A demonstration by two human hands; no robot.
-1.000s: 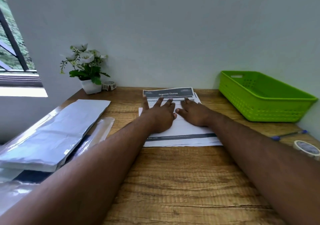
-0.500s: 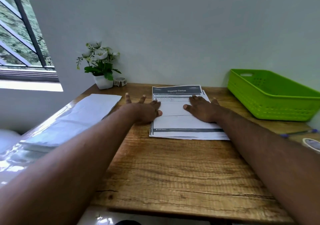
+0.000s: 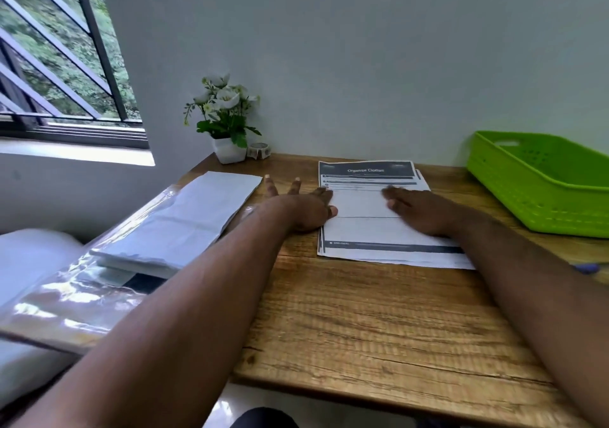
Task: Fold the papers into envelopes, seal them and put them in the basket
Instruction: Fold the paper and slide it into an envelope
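A small stack of printed papers (image 3: 362,229) headed "Organize Clothes" lies flat on the wooden table (image 3: 362,322), with a crease across the top sheet. My left hand (image 3: 303,206) lies flat with fingers spread, mostly on the table at the papers' left edge, its thumb on the sheet. My right hand (image 3: 418,210) rests flat on the right half of the top sheet. A green plastic basket (image 3: 540,197) stands at the right, apart from the papers, and looks empty.
A stack of white envelopes (image 3: 184,220) lies on clear plastic wrap (image 3: 66,302) at the table's left side. A white pot of flowers (image 3: 227,121) and a tape roll (image 3: 259,150) stand at the back by the wall. A window is at the far left.
My left hand has slid left off the papers onto the table, and my right hand has shifted right across the sheet. The camera has turned left and pulled back.
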